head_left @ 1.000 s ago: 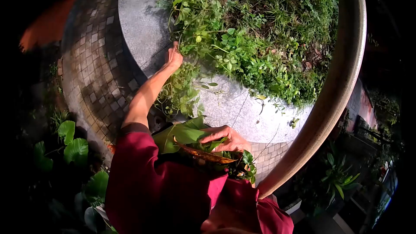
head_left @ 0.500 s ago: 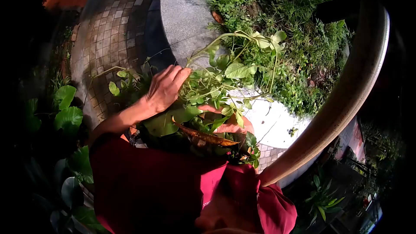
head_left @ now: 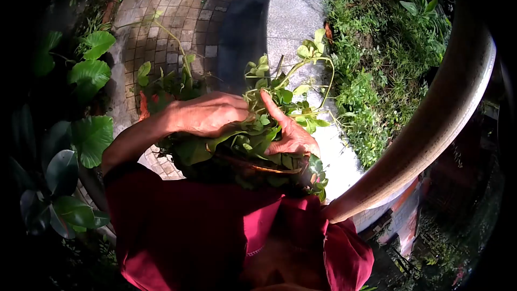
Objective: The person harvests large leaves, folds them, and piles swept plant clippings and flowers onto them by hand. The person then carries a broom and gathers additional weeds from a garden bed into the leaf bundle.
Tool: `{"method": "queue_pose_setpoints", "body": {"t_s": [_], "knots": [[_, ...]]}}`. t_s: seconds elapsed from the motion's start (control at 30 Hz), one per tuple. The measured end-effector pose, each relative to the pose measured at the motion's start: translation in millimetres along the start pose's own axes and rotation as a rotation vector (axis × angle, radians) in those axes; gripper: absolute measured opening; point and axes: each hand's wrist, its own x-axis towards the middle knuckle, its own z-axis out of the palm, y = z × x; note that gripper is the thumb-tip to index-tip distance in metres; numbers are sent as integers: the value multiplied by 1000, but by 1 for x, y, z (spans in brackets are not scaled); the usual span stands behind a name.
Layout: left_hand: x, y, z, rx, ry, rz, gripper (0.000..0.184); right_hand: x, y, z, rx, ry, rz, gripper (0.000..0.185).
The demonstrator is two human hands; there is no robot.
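A bundle of leafy green vines [head_left: 253,140] is gathered in front of my chest, with a long brown dry leaf among the stems. My left hand [head_left: 210,114] has its fingers curled into the top of the bundle, fingertips hidden by leaves. On the other side, my right hand [head_left: 293,137] wraps round the bundle, its index finger stretched up along the stems and its thumb lying lower. A pale vine stem [head_left: 301,63] arches out above the right hand, and another trails to the upper left.
Paving of small bricks [head_left: 164,32] lies ahead on the left beside a curved grey stone ledge [head_left: 293,16]. Low green plants [head_left: 371,75] grow beyond the ledge. A thick curved pole [head_left: 425,129] crosses the right side. Large-leaved plants [head_left: 91,134] stand on the left.
My left hand has come down and right into the bundle, next to my right hand. The arching vine is drawn in closer. My right index finger now points up. The view has shifted.
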Motion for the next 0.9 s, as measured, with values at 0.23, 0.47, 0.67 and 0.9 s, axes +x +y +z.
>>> {"method": "queue_pose_setpoints", "body": {"t_s": [0.23,0.47,0.67,0.9], "knots": [[-14,19,11,-195,80,-47,7,18,-2,5,-75,-85,-28,106],[-34,30,17,-203,-36,-257,35,36,-7,-9,-240,-290,28,83],[-76,53,22,-169,244,-210,33,54,-20,-8,-147,-393,200,68],[-246,41,34,-245,1748,-506,18,81,-21,-6,-275,-462,135,67]]}}
